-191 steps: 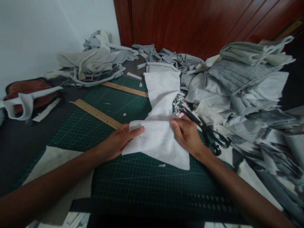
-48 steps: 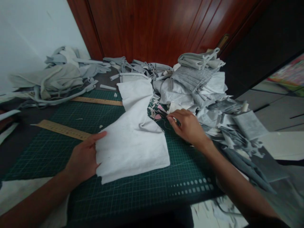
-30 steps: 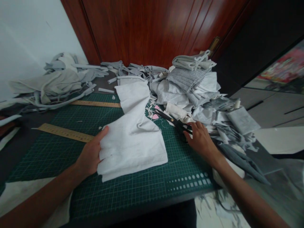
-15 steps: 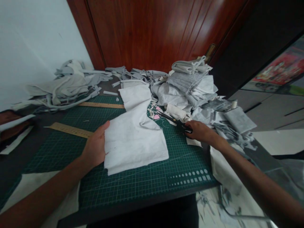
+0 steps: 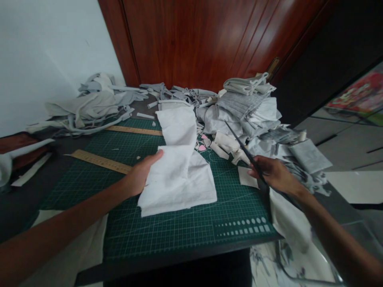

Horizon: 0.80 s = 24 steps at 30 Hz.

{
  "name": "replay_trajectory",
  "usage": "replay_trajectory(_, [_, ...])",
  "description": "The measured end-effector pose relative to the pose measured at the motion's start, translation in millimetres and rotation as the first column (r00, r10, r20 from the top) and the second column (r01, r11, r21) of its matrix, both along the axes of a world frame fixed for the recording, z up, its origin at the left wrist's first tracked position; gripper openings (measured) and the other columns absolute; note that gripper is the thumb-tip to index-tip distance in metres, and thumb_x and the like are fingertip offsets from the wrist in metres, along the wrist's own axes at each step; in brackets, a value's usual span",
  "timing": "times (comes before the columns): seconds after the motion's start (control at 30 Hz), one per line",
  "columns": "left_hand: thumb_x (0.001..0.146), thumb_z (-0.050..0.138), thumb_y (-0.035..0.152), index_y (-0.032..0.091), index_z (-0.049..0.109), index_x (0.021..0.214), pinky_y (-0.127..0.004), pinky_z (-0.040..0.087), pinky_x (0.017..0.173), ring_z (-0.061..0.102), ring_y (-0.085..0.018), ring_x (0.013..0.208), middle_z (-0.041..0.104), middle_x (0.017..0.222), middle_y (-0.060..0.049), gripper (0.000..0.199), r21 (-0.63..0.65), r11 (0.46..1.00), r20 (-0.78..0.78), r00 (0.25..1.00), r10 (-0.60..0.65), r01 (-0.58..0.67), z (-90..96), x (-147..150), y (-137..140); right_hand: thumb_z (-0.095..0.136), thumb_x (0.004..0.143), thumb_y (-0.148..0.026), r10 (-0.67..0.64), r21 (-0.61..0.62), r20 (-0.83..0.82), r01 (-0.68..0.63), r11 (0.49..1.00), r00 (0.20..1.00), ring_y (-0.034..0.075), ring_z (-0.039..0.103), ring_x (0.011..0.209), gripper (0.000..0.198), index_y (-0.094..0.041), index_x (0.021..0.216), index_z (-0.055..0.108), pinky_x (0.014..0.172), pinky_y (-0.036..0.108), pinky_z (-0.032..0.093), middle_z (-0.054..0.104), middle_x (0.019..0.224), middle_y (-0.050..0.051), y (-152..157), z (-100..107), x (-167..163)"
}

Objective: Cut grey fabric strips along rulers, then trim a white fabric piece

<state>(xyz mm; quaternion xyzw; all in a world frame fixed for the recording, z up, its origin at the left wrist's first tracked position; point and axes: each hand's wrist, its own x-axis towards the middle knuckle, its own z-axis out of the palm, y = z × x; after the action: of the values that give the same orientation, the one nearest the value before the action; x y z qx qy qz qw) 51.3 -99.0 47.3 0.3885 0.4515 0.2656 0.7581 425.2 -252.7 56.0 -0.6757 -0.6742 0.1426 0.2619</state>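
Observation:
My left hand (image 5: 141, 174) grips the left edge of a white cloth (image 5: 185, 187), thumb on top and the other fingers beneath. The cloth lies bent on the green cutting mat (image 5: 167, 235), its narrower far part reaching toward the scraps at the back. In my right hand (image 5: 273, 173) is a pair of black scissors (image 5: 243, 147), raised above the mat's right side with the blades pointing away and to the left. The blades look closed. Under them lie small cream cloth pieces (image 5: 226, 141) and a pale patch (image 5: 248, 177).
Two wooden rulers lie on the left, a nearer ruler (image 5: 100, 160) and a farther ruler (image 5: 134, 130). Grey fabric heaps stand at the back left (image 5: 89, 105) and back right (image 5: 239, 105). Another cloth (image 5: 89, 243) sits under my left forearm. A brown door (image 5: 191, 44) rises behind.
My right hand has lifted the scissors off the mat and drawn them right. My left hand has pulled the cloth's left edge up and inward, creasing it across the middle. The view has shifted slightly.

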Motion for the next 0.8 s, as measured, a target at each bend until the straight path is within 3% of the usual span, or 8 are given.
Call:
replay_trajectory(0.07, [0.073, 0.074, 0.052, 0.017, 0.072, 0.085, -0.031, 0.055, 0.058, 0.068, -0.021, 0.06, 0.074, 0.067, -0.003, 0.038, 0.068, 0.997, -0.048, 0.998, 0.037, -0.034, -5.4, 6, 1, 0.064, 0.087, -0.047, 0.081, -0.005, -0.116, -0.082, 0.997, 0.99, 0.017, 0.064, 0.07, 0.028, -0.021, 0.095, 0.059, 0.065, 0.03, 0.054, 0.066, 0.079, 0.001, 6, -7, -21])
replay_trajectory(0.17, [0.059, 0.078, 0.057, 0.018, 0.066, 0.068, -0.026, 0.039, 0.043, 0.052, -0.014, 0.044, 0.061, 0.052, 0.003, 0.042, 0.242, 0.962, -0.126, 0.98, 0.157, -0.123, -14.2, 15, -3, 0.071, 0.081, -0.043, 0.09, 0.177, -0.039, -0.081, 0.981, 0.995, 0.021, 0.068, 0.085, 0.036, -0.02, 0.106, 0.058, 0.076, 0.033, 0.055, 0.07, 0.097, 0.006, 20, -19, -51])
replay_trajectory(0.23, [0.06, 0.077, 0.059, 0.02, 0.059, 0.058, -0.024, 0.033, 0.042, 0.043, -0.011, 0.042, 0.05, 0.047, 0.006, 0.043, 0.375, 0.913, -0.141, 0.964, 0.227, -0.16, -21.7, 18, -7, 0.073, 0.076, -0.038, 0.076, 0.223, 0.045, -0.084, 0.971, 0.996, 0.02, 0.068, 0.08, 0.039, -0.021, 0.107, 0.056, 0.072, 0.031, 0.054, 0.07, 0.095, 0.005, 30, -27, -66])
replay_trajectory(0.33, [0.071, 0.072, 0.058, 0.02, 0.051, 0.052, -0.023, 0.029, 0.042, 0.037, -0.009, 0.043, 0.04, 0.044, 0.007, 0.047, 0.515, 0.85, -0.123, 0.972, 0.201, -0.11, -34.4, 17, -11, 0.07, 0.073, -0.03, 0.083, 0.179, 0.106, -0.102, 0.979, 0.991, 0.017, 0.065, 0.063, 0.034, -0.023, 0.102, 0.053, 0.06, 0.027, 0.05, 0.068, 0.08, 0.0, 45, -37, -78])
replay_trajectory(0.53, [0.086, 0.064, 0.047, 0.021, 0.054, 0.056, -0.024, 0.028, 0.042, 0.035, -0.01, 0.043, 0.04, 0.045, 0.006, 0.041, 0.673, 0.738, -0.082, 0.986, 0.146, -0.053, -38.4, 13, -17, 0.068, 0.069, -0.031, 0.078, 0.171, 0.14, -0.101, 0.98, 0.987, 0.018, 0.067, 0.06, 0.035, -0.024, 0.098, 0.049, 0.055, 0.026, 0.049, 0.07, 0.078, -0.001, 67, -48, -77])
replay_trajectory(0.67, [0.088, 0.062, 0.037, 0.022, 0.053, 0.059, -0.024, 0.039, 0.05, 0.049, -0.013, 0.054, 0.042, 0.047, 0.005, 0.034, 0.773, 0.634, -0.106, 0.983, 0.153, -0.015, -29.8, 13, -21, 0.068, 0.07, -0.032, 0.082, 0.154, 0.175, -0.11, 0.982, 0.981, 0.018, 0.068, 0.057, 0.034, -0.025, 0.097, 0.049, 0.052, 0.026, 0.049, 0.072, 0.076, -0.001, 61, -48, -69])
replay_trajectory(0.8, [0.091, 0.057, 0.031, 0.022, 0.05, 0.06, -0.025, 0.045, 0.056, 0.053, -0.013, 0.058, 0.049, 0.053, 0.004, 0.033, 0.789, 0.614, -0.121, 0.978, 0.171, -0.01, -29.2, 13, -20, 0.067, 0.07, -0.032, 0.118, 0.163, 0.264, -0.165, 0.973, 0.957, 0.018, 0.068, 0.054, 0.033, -0.025, 0.098, 0.051, 0.05, 0.026, 0.049, 0.072, 0.072, -0.002, 50, -43, -57])
